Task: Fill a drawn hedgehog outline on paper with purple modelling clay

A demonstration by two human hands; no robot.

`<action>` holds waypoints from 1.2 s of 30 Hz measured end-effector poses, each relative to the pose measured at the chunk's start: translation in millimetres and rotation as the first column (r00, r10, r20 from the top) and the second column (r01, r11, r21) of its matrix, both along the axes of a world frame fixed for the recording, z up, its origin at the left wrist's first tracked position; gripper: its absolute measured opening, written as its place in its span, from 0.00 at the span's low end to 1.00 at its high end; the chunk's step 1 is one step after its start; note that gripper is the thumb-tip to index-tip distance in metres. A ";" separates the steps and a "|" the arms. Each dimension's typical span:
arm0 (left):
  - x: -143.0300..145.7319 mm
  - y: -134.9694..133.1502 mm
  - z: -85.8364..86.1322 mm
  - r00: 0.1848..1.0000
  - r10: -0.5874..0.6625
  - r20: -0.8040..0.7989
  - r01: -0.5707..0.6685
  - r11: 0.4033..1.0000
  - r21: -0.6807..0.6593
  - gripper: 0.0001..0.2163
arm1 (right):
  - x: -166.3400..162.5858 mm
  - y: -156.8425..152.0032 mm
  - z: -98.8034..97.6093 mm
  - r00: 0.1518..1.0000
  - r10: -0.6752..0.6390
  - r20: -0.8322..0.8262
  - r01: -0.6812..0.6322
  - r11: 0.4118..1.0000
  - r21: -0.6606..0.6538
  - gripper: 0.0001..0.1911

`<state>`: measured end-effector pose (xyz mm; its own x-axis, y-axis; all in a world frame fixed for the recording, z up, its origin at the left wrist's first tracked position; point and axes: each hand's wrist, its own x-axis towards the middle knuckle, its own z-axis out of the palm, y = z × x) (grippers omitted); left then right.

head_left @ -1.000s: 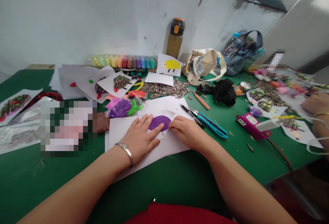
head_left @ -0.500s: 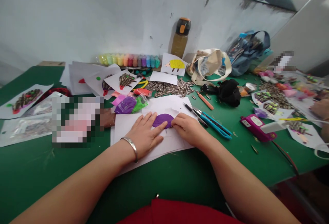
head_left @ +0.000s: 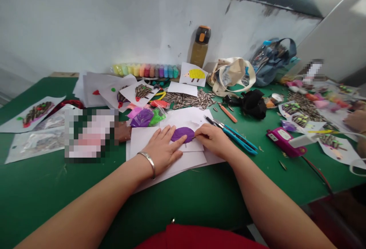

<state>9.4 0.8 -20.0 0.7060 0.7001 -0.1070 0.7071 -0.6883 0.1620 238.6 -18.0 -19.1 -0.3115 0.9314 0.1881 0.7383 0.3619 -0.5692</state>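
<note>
My left hand [head_left: 162, 146], a silver bangle at its wrist, lies flat with the fingers spread over white paper [head_left: 183, 158]. Its index finger touches the lower edge of a flat purple clay shape [head_left: 180, 134] on that paper. At the shape's right edge, my right hand [head_left: 210, 138] is closed in a pinch. A small dark tip, apparently a sunflower seed [head_left: 194, 138], shows at its fingertips; the rest is hidden by the fingers. Beyond the paper is a heap of sunflower seeds [head_left: 191, 99].
Right of the paper lie a pen [head_left: 213, 122], a blue-handled tool [head_left: 240, 138] and an orange stick [head_left: 228, 113]. Bagged clay [head_left: 143, 117] is at the left. Behind stand a bottle [head_left: 200, 47], a yellow hedgehog picture [head_left: 194, 74] and a cloth bag [head_left: 228, 75]. Another person's hand [head_left: 354, 121] is far right.
My right fingers have pulled slightly back from the clay's right edge, so the small dark tip now shows. My left hand stays flat on the paper. The camera view has shifted slightly.
</note>
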 end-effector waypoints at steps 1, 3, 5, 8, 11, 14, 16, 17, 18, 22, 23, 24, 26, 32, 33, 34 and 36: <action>0.1 -0.1 0.5 1.000 0.002 -0.002 -0.002 1.000 -0.003 0.24 | 0.7 0.4 -0.3 1.000 0.005 -0.001 -0.005 1.000 0.004 0.08; 0.4 -0.4 1.5 1.000 0.006 -0.007 -0.006 1.000 -0.011 0.24 | 0.9 1.1 -0.7 0.999 0.050 0.021 -0.050 0.999 -0.001 0.09; 0.8 -0.4 1.7 1.000 0.010 -0.008 -0.010 1.000 -0.013 0.24 | 0.1 2.0 -0.9 0.997 0.070 0.043 -0.070 0.998 -0.001 0.09; 0.8 0.1 0.6 1.000 0.015 -0.006 -0.015 1.000 -0.004 0.24 | 0.2 4.2 0.4 0.999 0.036 0.031 -0.036 0.999 -0.005 0.09; 0.4 0.7 -0.6 1.000 0.014 -0.006 -0.014 1.000 -0.004 0.24 | 2.7 5.6 2.9 1.000 0.022 0.013 -0.022 1.000 -0.019 0.09; 0.0 1.0 -0.7 1.000 0.012 -0.004 -0.012 1.000 -0.009 0.23 | 4.8 5.7 4.7 0.997 0.060 0.048 -0.058 0.998 -0.028 0.09; -0.2 0.9 0.1 1.000 0.015 -0.007 -0.015 1.000 -0.013 0.23 | 6.0 6.0 4.7 0.995 0.077 0.064 -0.075 0.997 -0.023 0.09; -0.2 0.8 0.6 1.000 0.016 -0.012 -0.016 1.000 -0.016 0.23 | 6.7 6.4 4.4 0.995 0.075 0.062 -0.074 0.997 -0.020 0.09; -0.1 0.8 1.2 1.000 0.016 -0.016 -0.016 1.000 -0.019 0.23 | 7.5 7.0 3.8 0.996 0.071 0.058 -0.070 0.997 -0.020 0.09; 0.7 0.7 3.0 1.000 0.009 -0.024 -0.009 1.000 -0.028 0.23 | 9.9 9.6 0.3 0.996 0.060 0.070 -0.060 0.998 -0.004 0.10; 0.9 0.7 3.3 1.000 0.005 -0.026 -0.006 1.000 -0.025 0.23 | 10.0 10.1 -0.3 0.995 0.064 0.078 -0.065 0.998 0.004 0.10; 1.0 0.8 3.5 1.000 0.002 -0.030 -0.003 1.000 -0.021 0.23 | 9.9 10.4 -0.7 0.995 0.065 0.079 -0.066 0.998 0.009 0.11; 1.0 1.0 3.5 0.999 -0.002 -0.042 0.001 1.000 -0.013 0.23 | 9.8 10.6 -0.6 0.997 0.049 0.059 -0.050 0.999 0.011 0.11; 1.1 1.6 1.9 0.999 0.002 -0.034 -0.002 1.000 0.004 0.24 | 11.1 9.9 0.1 0.994 -0.088 -0.070 0.091 0.995 0.043 0.09; 1.2 1.7 1.6 0.999 0.005 -0.032 -0.005 1.000 0.005 0.24 | 10.3 10.4 -1.0 0.991 -0.115 -0.061 0.118 0.992 0.042 0.08; 1.2 1.8 1.4 0.999 0.008 -0.032 -0.008 1.000 0.006 0.25 | 9.0 11.0 -2.4 0.989 -0.139 -0.046 0.141 0.989 0.041 0.08; 1.0 2.0 1.1 0.999 0.010 -0.038 -0.010 1.000 0.011 0.26 | 4.8 12.4 -5.6 0.984 -0.180 -0.017 0.181 0.982 0.049 0.08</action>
<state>10.4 2.7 -18.9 0.6943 0.7085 -0.1264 0.7197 -0.6825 0.1273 243.4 -5.5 -24.7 -0.1366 0.9613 0.2392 0.7870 0.2519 -0.5632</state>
